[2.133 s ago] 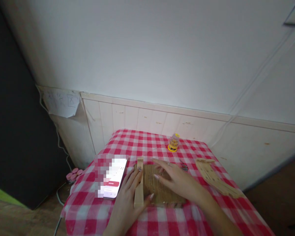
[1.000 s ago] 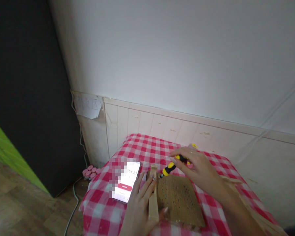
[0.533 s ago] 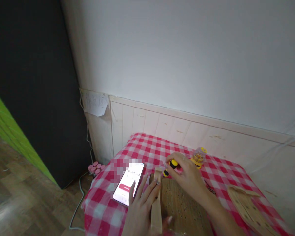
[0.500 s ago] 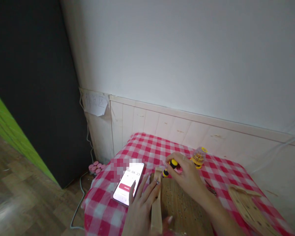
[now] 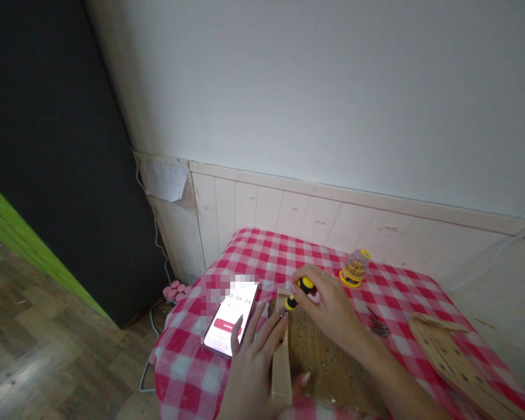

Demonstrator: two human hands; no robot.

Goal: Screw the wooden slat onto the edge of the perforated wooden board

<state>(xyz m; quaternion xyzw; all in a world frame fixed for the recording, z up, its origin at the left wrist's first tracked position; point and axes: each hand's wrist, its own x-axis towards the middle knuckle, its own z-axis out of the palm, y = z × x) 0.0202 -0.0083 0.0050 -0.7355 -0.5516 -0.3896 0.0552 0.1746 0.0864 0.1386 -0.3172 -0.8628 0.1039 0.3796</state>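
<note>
My right hand (image 5: 328, 300) is closed around a small yellow-and-black screwdriver (image 5: 305, 285). The screwdriver slants down to the left, its tip at the fingertips of my left hand (image 5: 256, 353) over a pale wooden strip (image 5: 282, 370). My left hand grips the strip, fingers laid across its top and thumb on its right side. A dark hole shows in the strip just below those fingers. Beneath and right of the strip lies a brown wooden board (image 5: 328, 367) dotted with small holes. Whether the tip sits on a screw is too small to tell.
A phone (image 5: 230, 321) showing a timer lies left of my left hand. Behind my right hand stands a clear cone-shaped bit case (image 5: 354, 268) with a yellow base. Several screws (image 5: 378, 325) and a curved wooden piece (image 5: 450, 356) lie rightward on the checked tablecloth (image 5: 188, 344).
The screwdriver's lower end has moved left and down, from beside the strip's far end to my left fingertips over the strip. My left hand keeps its hold. The view has shifted slightly.
</note>
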